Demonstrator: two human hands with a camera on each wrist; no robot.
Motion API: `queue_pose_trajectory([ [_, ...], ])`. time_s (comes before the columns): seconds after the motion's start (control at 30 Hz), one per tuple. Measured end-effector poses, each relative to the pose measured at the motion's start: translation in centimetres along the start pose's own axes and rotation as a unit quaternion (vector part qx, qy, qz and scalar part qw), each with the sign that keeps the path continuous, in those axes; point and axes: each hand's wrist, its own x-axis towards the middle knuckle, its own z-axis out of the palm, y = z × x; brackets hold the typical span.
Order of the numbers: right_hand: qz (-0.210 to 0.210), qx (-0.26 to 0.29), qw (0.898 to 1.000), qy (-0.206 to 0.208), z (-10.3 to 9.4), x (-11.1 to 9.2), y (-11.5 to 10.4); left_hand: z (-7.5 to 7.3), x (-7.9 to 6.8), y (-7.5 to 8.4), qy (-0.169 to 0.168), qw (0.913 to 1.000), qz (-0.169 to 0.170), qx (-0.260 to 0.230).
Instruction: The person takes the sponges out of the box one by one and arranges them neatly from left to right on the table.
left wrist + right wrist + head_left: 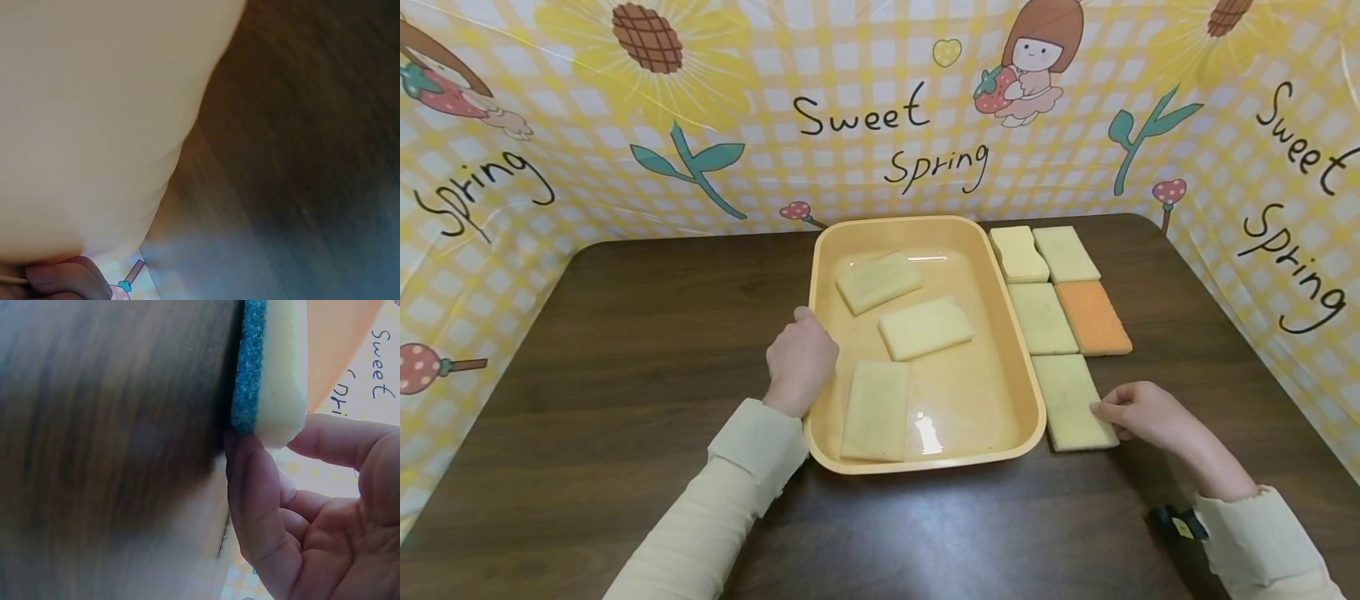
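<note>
My left hand [803, 358] grips the left rim of a yellow rectangular tray [928, 462] with its fingers curled. In the left wrist view, the palm fills much of the frame and the curled fingers [69, 278] show at the bottom left. With thumb and forefinger, my right hand [1157, 421] pinches the right edge of a pale yellow sponge [1071, 400], the nearest one beside the tray. This sponge lies low at the table, its blue-green scouring layer [248, 375] facing down. Inside the tray lie three pale sponges: one at the back [878, 282], one mid-tray [925, 327] and one at the front left [876, 408].
Right of the tray, two more pale sponges [1041, 318] [1066, 254], a wavy-sided sponge [1018, 254] and an orange one [1093, 317] lie close together. A dark table [647, 350] carries everything. Yellow checked cloth [865, 50] with printed drawings stands behind and at both sides.
</note>
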Motion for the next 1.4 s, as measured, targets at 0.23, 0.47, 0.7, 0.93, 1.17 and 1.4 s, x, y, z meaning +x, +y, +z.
queue_pose_trajectory([
  [0.23,-0.003,0.001,1.0,-0.001,-0.01,0.07,0.07,0.0,-0.02,-0.04,-0.003,1.0,-0.003,-0.007],
  [0.47,-0.002,0.001,1.0,-0.003,-0.03,0.13,0.15,0.04,-0.03,-0.05,-0.002,1.0,0.001,-0.005],
  [0.7,-0.003,-0.002,1.0,-0.001,-0.06,0.0,0.13,0.02,-0.07,0.02,0.001,1.0,0.004,-0.003],
  [0.93,-0.003,-0.011,1.0,0.006,0.08,-0.07,0.2,0.09,-0.03,0.04,0.003,1.0,0.004,-0.004],
  [1.17,-0.002,-0.018,1.0,0.009,0.1,-0.1,0.26,0.08,-0.02,0.12,0.001,1.0,0.002,-0.004],
  [1.4,0.0,-0.012,1.0,0.007,0.13,-0.38,0.05,0.08,0.0,0.15,0.001,1.0,0.001,-0.007],
])
